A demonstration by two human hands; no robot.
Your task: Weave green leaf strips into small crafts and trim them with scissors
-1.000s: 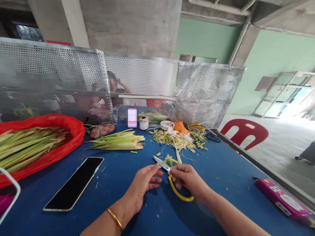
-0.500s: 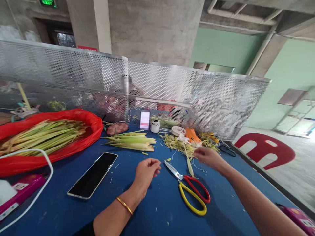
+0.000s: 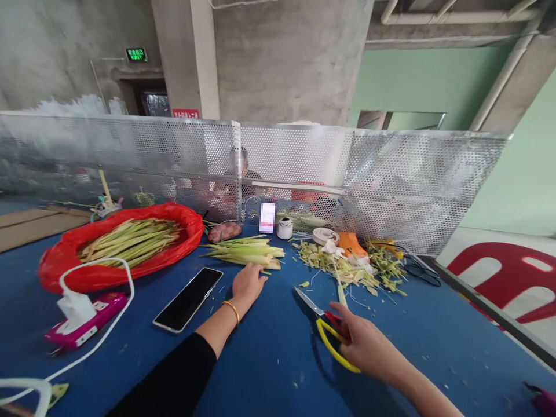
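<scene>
The red bag (image 3: pixel 65 263) holds long green leaves (image 3: pixel 130 237). The left hand (image 3: pixel 247 282), open and empty, has moved up to the loose bundle (image 3: pixel 247 252). The right hand (image 3: pixel 367 346) has left the scraps (image 3: pixel 343 265) and now curls over the scissors (image 3: pixel 309 302) on the table (image 3: pixel 269 359).

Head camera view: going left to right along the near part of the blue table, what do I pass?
Pink box → phone → left hand → scissors → red chair, off the table's right edge.
</scene>
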